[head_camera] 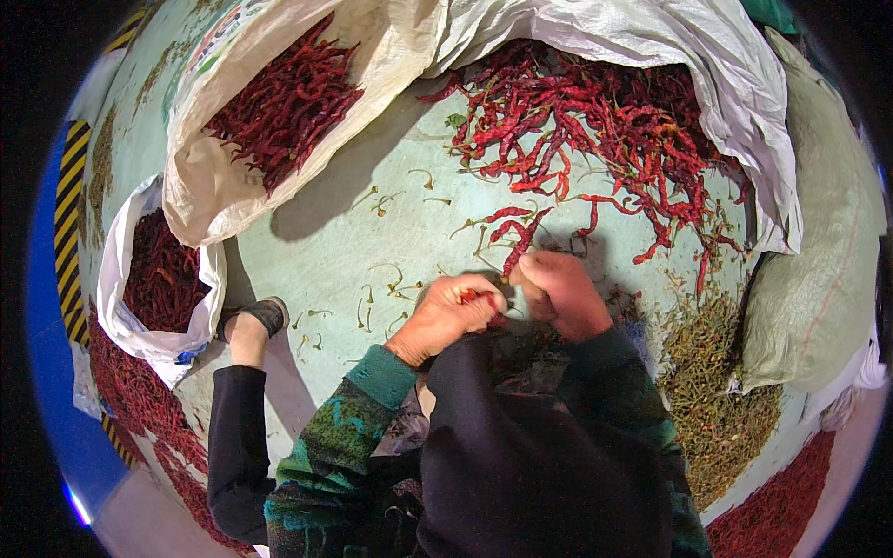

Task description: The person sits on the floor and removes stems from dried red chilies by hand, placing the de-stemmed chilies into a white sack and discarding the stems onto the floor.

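My left hand [453,310] is closed around red dried chili peppers [481,298], whose ends show between thumb and fingers. Close beside it, my right hand [558,289] is curled and slightly blurred; whether it pinches anything is hidden. A thin pale stem shows in the gap between the two hands. One wrinkled chili [524,240] reaches up to the right thumb, and I cannot tell if the hand touches it. Beyond the hands, a heap of stemmed dried chilies [558,132] spills from the mouth of a white woven sack [607,31] onto the pale floor.
Cut-off stems [363,307] lie scattered left of my hands. At upper left an open sack [230,209] holds chilies, with a smaller white bag [157,349] of chilies below it. A stem pile [718,404] and a full pale green sack [813,279] are at right.
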### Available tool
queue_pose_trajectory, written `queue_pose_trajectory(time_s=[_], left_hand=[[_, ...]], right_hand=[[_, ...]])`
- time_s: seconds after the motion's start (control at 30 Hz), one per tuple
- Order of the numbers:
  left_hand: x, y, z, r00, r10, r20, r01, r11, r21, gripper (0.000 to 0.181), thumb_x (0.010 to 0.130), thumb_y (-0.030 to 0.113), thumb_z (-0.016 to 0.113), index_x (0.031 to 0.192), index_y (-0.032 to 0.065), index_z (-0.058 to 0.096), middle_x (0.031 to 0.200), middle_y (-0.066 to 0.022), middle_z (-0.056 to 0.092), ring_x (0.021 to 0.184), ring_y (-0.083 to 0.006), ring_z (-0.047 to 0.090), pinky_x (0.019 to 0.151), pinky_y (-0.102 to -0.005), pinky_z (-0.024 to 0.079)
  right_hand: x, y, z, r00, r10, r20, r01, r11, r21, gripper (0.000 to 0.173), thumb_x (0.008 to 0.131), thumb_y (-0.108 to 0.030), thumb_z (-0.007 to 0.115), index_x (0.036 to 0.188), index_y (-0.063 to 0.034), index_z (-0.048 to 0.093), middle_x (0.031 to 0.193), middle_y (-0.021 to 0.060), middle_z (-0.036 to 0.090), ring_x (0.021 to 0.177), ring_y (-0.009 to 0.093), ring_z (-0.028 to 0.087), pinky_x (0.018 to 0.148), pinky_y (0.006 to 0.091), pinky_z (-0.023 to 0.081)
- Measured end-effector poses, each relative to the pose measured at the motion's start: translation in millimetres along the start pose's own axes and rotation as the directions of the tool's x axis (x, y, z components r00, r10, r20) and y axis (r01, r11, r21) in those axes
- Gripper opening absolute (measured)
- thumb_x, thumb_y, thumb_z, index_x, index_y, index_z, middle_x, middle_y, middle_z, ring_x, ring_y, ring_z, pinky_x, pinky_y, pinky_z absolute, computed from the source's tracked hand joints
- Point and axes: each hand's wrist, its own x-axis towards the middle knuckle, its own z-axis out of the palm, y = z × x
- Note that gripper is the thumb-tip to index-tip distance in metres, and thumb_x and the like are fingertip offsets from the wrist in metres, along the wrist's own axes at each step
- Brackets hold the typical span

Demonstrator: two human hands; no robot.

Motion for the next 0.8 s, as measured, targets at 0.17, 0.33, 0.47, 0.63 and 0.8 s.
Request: queue_pose_trajectory(time_s=[0.17, 0.33, 0.47, 0.63, 0.8], left_hand=[[2, -4, -13, 0.988, -0.075, -0.134, 0.004, 0.885, -0.466, 0.015, 0.089, 0.016, 0.056, 0.085, 0.0022, 0.058, 0.072, -0.0031, 0.058, 0.053, -0.0074, 0.049, 0.049, -0.0206, 0.04], [0, -8, -18, 0.977, -0.048, -0.206, -0.065, 0.858, -0.51, 0.018, 0.09, 0.018, 0.054, 0.081, 0.0025, 0.054, 0.079, -0.009, 0.058, 0.059, -0.0126, 0.051, 0.052, -0.0249, 0.044], [-5, -5, -35, 0.967, 0.057, -0.248, -0.201, 0.766, -0.61, 0.013, 0.089, 0.016, 0.055, 0.084, 0.0038, 0.054, 0.076, -0.0069, 0.057, 0.068, -0.0152, 0.055, 0.061, -0.0272, 0.047], [-15, 8, -48, 0.969, 0.12, -0.216, -0.237, 0.701, -0.673, 0.01, 0.087, 0.012, 0.058, 0.089, 0.0019, 0.056, 0.077, -0.0059, 0.059, 0.069, -0.0144, 0.057, 0.063, -0.0267, 0.048], [0, 9, -10, 0.985, -0.009, -0.175, -0.076, 0.877, -0.474, 0.015, 0.086, 0.012, 0.061, 0.095, 0.0006, 0.059, 0.078, -0.0043, 0.06, 0.066, -0.0107, 0.055, 0.06, -0.024, 0.047]], right_hand=[[4, 19, -6, 0.699, -0.697, 0.162, 0.301, 0.08, -0.95, 0.01, 0.081, -0.013, 0.052, 0.085, -0.0063, 0.058, 0.078, 0.013, 0.053, 0.061, 0.03, 0.052, 0.053, 0.0406, 0.041], [26, 35, 20, 0.549, -0.682, 0.483, 0.441, -0.255, -0.861, 0.008, 0.072, -0.011, 0.053, 0.075, -0.0066, 0.058, 0.085, 0.0138, 0.05, 0.073, 0.032, 0.054, 0.06, 0.04, 0.045], [36, 46, 5, 0.574, -0.662, 0.482, 0.485, -0.2, -0.851, 0.004, 0.071, -0.009, 0.054, 0.072, -0.0055, 0.055, 0.078, 0.0124, 0.051, 0.07, 0.03, 0.055, 0.058, 0.04, 0.044], [23, 6, 22, 0.582, -0.797, 0.163, 0.379, 0.088, -0.921, 0.006, 0.075, -0.009, 0.059, 0.075, -0.0043, 0.057, 0.076, 0.0126, 0.054, 0.071, 0.031, 0.056, 0.059, 0.04, 0.044], [11, -15, 45, 0.892, -0.451, -0.036, 0.399, 0.822, -0.406, 0.009, 0.082, -0.009, 0.06, 0.084, 0.0004, 0.062, 0.062, -0.0005, 0.056, 0.057, 0.006, 0.049, 0.052, 0.0229, 0.04]])
